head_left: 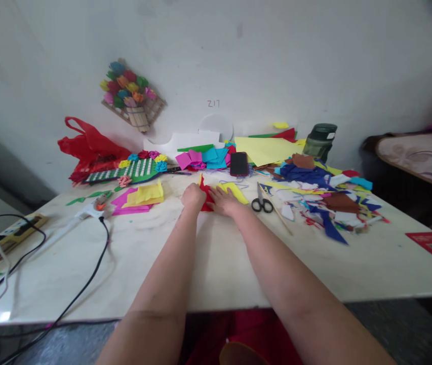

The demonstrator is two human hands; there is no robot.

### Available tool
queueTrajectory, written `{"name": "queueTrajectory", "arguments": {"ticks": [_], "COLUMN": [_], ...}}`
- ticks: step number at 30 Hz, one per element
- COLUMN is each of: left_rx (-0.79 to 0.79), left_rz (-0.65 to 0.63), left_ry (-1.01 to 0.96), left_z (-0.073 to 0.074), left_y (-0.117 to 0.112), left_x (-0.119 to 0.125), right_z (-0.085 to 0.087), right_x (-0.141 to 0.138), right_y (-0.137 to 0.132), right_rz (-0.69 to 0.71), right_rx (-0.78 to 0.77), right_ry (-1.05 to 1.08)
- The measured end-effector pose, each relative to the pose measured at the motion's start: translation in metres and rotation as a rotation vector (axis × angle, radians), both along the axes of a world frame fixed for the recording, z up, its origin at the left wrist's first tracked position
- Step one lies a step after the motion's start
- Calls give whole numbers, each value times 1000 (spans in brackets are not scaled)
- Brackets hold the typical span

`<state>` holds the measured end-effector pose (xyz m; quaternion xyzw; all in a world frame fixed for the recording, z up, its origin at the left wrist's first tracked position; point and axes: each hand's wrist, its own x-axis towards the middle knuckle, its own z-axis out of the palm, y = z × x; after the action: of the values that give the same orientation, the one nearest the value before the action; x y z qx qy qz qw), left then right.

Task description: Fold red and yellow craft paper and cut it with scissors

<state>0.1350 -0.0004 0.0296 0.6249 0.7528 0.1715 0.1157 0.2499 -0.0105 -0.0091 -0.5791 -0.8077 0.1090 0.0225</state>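
Observation:
A sheet of red crepe-like paper (204, 188) lies on the table between my hands. My left hand (193, 197) is closed at its left edge, with the fingers curled around the paper; the fingertips are partly hidden. Flat on the right part of the red paper rests my right hand (223, 202), its fingers spread. A piece of yellow paper (239, 193) lies just beyond and to the right of the right hand. Close by on the right are black-handled scissors (262, 205) and a thin wooden stick (279, 215).
Yellow sheets (145, 195) over pink paper and a white glue gun (94, 209) with its cord lie left. A phone (239, 164) sits behind my hands. Paper scraps (339, 203) and a dark bottle (319, 141) are right. A power strip (10, 239) stands far left.

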Motion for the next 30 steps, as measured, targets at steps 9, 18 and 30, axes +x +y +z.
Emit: {"name": "queueTrajectory", "arguments": {"ticks": [9,18,30], "left_rx": [-107,-136,41], "left_rz": [40,42,-29], "left_ry": [-93,-85,-12], "left_z": [-1,-4,-16], "left_y": [6,9,0], "left_x": [5,8,18], "right_z": [3,0,4], "right_x": [-2,-3,-3], "right_y": [-2,0,-7], "right_rz": [-14,-37,-41], "right_rx": [-9,-12,43], "right_ry": [-10,-15,-54]}}
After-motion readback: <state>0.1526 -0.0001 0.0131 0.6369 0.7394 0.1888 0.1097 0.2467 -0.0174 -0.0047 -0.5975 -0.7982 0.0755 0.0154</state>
